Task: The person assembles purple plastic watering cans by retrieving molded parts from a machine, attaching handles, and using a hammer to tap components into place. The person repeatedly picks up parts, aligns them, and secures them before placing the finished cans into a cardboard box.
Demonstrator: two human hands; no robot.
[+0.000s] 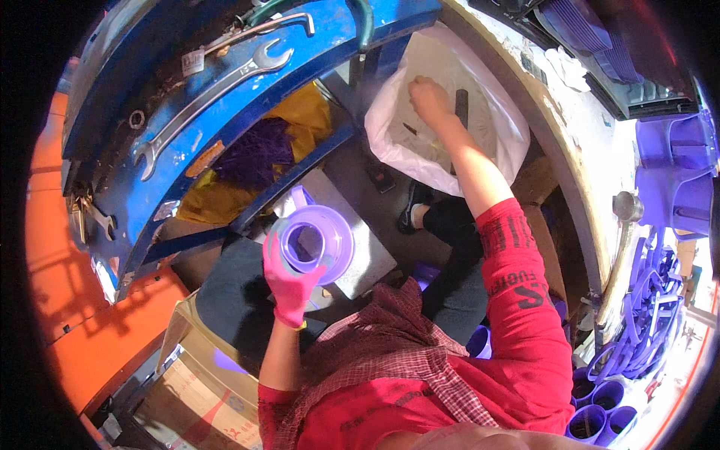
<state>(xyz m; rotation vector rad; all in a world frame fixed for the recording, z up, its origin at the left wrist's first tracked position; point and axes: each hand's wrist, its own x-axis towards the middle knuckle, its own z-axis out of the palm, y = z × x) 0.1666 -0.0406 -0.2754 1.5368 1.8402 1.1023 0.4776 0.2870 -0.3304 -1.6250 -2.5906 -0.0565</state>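
My left hand (291, 281), in a pink glove with grey fingertips, is wrapped around a purple plastic cup (342, 238). The cup's round opening faces up, and a handle-like piece sticks out on its far side. Bare and with fingers curled in, my right hand (430, 101) is over an open white plastic bag (386, 139). Whether anything small is between those fingers cannot be seen. A dark, long handle (462, 109) lies in the bag beside this hand, and a small dark sliver (410, 129) is close by.
On the blue metal bench (247, 90) at left lie a large open-ended wrench (214, 94) and a hex key (259, 34). Below are yellow and purple scraps (255, 154). At right, a hammer (625, 217) rests near purple strips (645, 322) and purple cups (587, 424). A cardboard box (187, 405) stands lower left.
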